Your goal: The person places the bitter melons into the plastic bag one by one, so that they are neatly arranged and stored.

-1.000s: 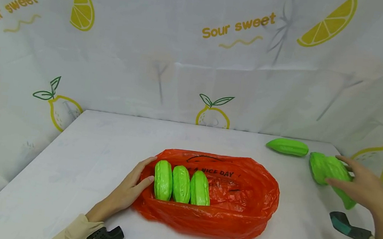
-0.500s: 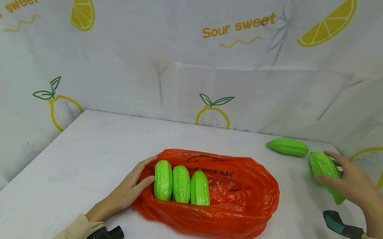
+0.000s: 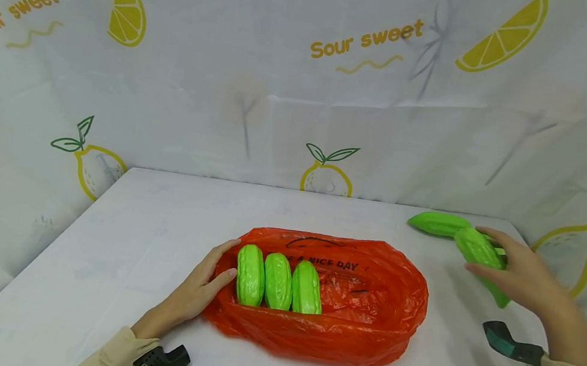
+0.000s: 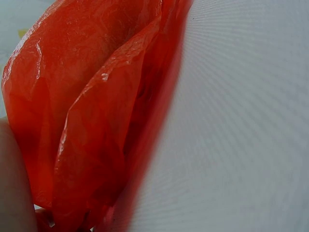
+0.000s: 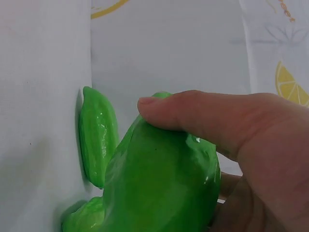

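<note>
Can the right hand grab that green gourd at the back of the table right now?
Probably not: the right hand is busy gripping another gourd. Once freed, it likely could: the far gourd lies nearby with nothing on top.

A white tabletop [image 3: 70,278] stands before a pale cloth [image 3: 192,117]. The cloth shows yellow lemon slices [image 3: 129,10], leafy lemon outlines [image 3: 327,179] and orange "Sour sweet" lettering [image 3: 365,40].

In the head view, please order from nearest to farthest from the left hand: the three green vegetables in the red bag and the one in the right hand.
1. Left vegetable, left end of the red bag.
2. Middle vegetable, second from the left.
3. Right vegetable, near the red bag's middle.
4. Held vegetable, in the right hand, far right.
</note>
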`<action>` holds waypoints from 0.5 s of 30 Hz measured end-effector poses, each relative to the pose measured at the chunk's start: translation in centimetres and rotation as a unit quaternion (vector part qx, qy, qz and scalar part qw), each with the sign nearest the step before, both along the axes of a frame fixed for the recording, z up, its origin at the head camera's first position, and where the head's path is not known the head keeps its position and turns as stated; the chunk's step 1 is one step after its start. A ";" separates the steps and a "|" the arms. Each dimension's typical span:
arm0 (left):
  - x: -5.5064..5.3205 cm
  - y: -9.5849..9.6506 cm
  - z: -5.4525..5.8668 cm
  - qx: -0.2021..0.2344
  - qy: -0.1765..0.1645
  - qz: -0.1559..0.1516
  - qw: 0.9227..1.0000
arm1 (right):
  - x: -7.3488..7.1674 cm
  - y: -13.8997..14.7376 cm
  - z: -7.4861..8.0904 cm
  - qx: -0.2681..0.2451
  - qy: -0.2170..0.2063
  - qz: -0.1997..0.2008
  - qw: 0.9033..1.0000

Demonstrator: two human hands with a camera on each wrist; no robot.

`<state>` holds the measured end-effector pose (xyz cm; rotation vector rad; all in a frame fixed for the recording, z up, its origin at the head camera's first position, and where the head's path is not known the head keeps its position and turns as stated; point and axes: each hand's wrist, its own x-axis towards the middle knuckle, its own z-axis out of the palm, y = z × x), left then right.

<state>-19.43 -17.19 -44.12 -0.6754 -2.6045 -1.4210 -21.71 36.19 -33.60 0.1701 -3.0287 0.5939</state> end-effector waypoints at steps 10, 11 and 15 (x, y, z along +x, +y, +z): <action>0.2 0.1 0.4 -0.002 -0.006 0.003 1.000 | 0.2 -1.7 0.5 -0.010 0.001 0.025 1.000; 0.2 0.1 0.4 -0.002 -0.006 0.003 1.000 | 0.2 -1.8 0.5 -0.012 0.002 0.027 1.000; 0.2 0.1 0.4 0.000 -0.007 0.001 1.000 | 0.1 -2.4 0.5 -0.020 0.005 0.037 0.999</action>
